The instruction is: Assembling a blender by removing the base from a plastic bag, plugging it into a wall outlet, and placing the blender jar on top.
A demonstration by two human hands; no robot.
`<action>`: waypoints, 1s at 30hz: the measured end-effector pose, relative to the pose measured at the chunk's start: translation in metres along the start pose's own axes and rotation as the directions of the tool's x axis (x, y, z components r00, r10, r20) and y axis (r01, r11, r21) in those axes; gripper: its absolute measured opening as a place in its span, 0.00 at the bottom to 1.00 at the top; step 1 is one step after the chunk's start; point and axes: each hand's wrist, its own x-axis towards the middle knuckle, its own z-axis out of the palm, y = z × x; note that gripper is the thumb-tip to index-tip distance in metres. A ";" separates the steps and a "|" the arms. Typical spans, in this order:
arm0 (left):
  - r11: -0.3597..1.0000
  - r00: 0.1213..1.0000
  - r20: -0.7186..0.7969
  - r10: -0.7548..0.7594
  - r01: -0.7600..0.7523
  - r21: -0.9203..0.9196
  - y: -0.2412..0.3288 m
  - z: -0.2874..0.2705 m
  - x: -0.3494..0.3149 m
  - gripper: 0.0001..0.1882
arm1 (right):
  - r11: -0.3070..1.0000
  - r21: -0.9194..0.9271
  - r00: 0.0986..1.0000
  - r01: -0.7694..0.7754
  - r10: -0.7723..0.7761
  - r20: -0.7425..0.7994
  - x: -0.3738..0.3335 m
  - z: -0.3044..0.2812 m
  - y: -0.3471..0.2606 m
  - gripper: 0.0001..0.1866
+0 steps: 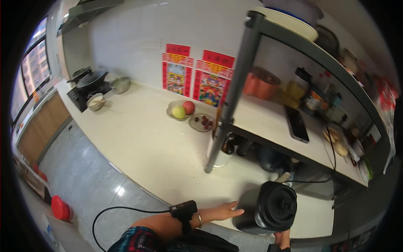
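Observation:
A black blender base (258,210), boxy with a round raised seat and a small hub on top, is tilted at the front edge of the counter. My left hand (224,211) presses against its left side, the thumb lying over the near face. From below and to the right, my right hand (282,239) grips its lower edge, with most of the fingers hidden behind the base. A black cord (310,181) runs near the base toward the shelf. Whether the base touches the counter I cannot tell.
A grey-framed shelf (237,75) stands on the pale counter (138,134), holding a phone (296,124), a red pot (261,83) and bottles. Fruit bowls (201,122) sit left of its post. A wok (90,79) is on the far-left stove. A red bucket (61,208) is on the floor.

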 end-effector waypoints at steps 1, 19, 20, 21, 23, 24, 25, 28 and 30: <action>1.000 0.998 0.060 -0.017 0.016 0.018 -0.009 -0.014 -0.005 0.42 | 0.999 -0.034 1.000 0.015 -0.015 0.004 0.001 0.000 0.004 0.15; 0.955 0.875 -0.446 0.187 -0.268 -0.126 0.004 -0.349 0.080 0.32 | 0.894 -0.418 0.828 0.158 -0.351 -0.438 -0.126 0.044 0.085 0.31; 0.945 0.868 -0.438 0.233 -0.308 -0.107 0.009 -0.355 0.092 0.32 | 0.910 -0.375 0.822 0.176 -0.345 -0.452 -0.138 0.049 0.091 0.31; 0.943 0.879 -0.412 0.241 -0.313 -0.117 0.020 -0.357 0.101 0.32 | 0.909 -0.374 0.805 0.183 -0.357 -0.475 -0.148 0.050 0.097 0.31; 0.878 0.855 -0.403 0.328 -0.433 -0.203 0.040 -0.355 0.116 0.31 | 0.946 -0.278 0.779 0.166 -0.299 -0.551 -0.167 0.048 0.112 0.31; 0.847 0.832 -0.413 0.370 -0.485 -0.219 0.037 -0.355 0.133 0.33 | 0.945 -0.278 0.771 0.169 -0.303 -0.560 -0.173 0.044 0.119 0.31; 0.846 0.836 -0.405 0.371 -0.484 -0.224 0.031 -0.356 0.147 0.33 | 0.944 -0.284 0.773 0.171 -0.307 -0.555 -0.179 0.039 0.127 0.30; 0.864 0.905 -0.249 0.344 -0.409 -0.294 0.034 -0.353 0.172 0.35 | 0.945 -0.271 0.728 0.185 -0.316 -0.608 -0.188 0.047 0.141 0.27; 0.825 0.921 -0.177 0.348 -0.390 -0.409 0.033 -0.352 0.177 0.37 | 0.950 -0.251 0.684 0.188 -0.310 -0.661 -0.194 0.055 0.147 0.25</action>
